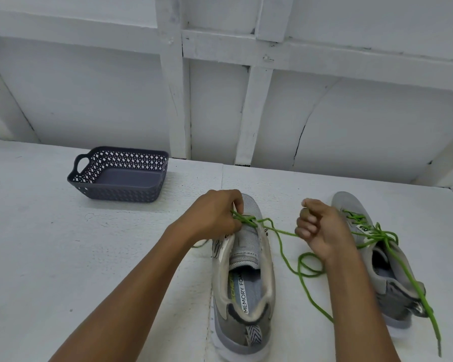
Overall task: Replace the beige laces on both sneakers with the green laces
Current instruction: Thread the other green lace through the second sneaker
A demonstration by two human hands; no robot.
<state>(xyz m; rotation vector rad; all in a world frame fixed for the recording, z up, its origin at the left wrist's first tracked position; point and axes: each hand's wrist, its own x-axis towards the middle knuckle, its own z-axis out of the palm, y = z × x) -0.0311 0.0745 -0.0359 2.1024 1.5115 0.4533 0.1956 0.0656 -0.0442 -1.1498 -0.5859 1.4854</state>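
Observation:
Two grey sneakers stand on the white table, heels towards me. The near sneaker (243, 273) has a green lace (280, 246) crossing its lowest eyelets near the toe. My left hand (215, 215) pinches that lace at the eyelets on the shoe's left side. My right hand (322, 228) grips the lace's other end and holds it out to the right, with slack looping on the table below it. The second sneaker (387, 267), to the right, is laced in green, and its loose lace ends (413, 286) trail over its heel. No beige lace is visible.
A dark grey plastic basket (120, 176) with a perforated wall sits at the back left of the table (63, 257), with nothing visible inside. A white panelled wall (220, 87) runs right behind the table's far edge.

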